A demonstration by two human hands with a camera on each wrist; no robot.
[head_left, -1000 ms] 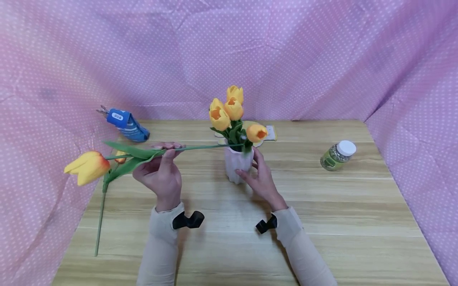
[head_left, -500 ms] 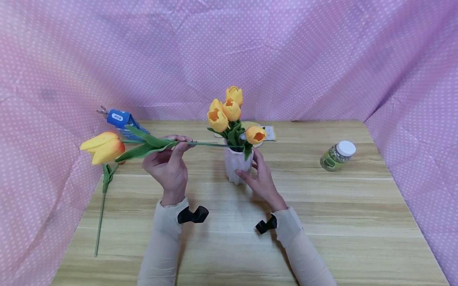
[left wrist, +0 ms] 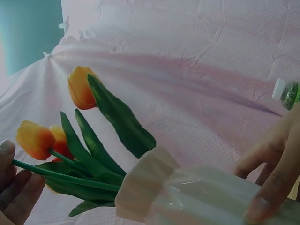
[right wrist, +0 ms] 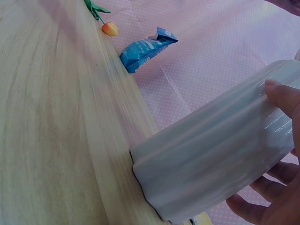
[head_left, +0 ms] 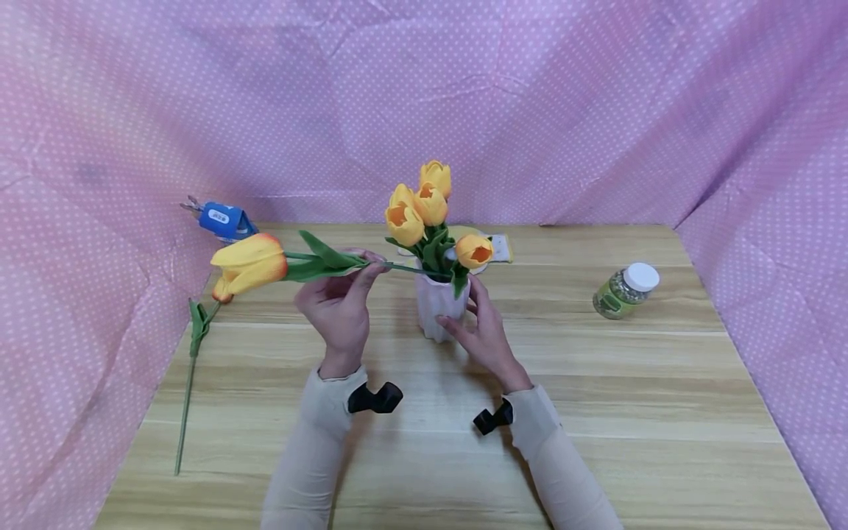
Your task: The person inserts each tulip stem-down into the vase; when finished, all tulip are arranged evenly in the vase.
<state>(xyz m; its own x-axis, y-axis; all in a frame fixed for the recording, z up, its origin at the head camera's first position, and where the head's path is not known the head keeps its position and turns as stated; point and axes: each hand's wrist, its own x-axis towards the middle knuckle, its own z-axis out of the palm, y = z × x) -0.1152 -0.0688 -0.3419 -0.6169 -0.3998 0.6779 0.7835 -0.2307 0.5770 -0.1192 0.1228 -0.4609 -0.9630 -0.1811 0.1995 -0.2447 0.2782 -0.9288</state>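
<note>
My left hand pinches the green stem of a yellow-orange tulip, its bloom pointing left and its stem nearly level. In the left wrist view that stem runs from my fingertips to the mouth of a white fluted vase. Several yellow-orange tulips with green leaves stand in the vase. With its thumb at the front and fingers along the right side, my right hand holds the vase. The vase's base meets the wooden tabletop in the right wrist view.
Another tulip lies at the table's left. Behind it sits a blue packet, partly hidden by the held bloom. A green-labelled jar with a white lid stands at right. A flat yellow-and-white item lies behind the vase.
My left hand has moved right toward the vase with the tulip, bringing its bloom right and its stem end into the vase mouth. My right hand stays on the vase.
</note>
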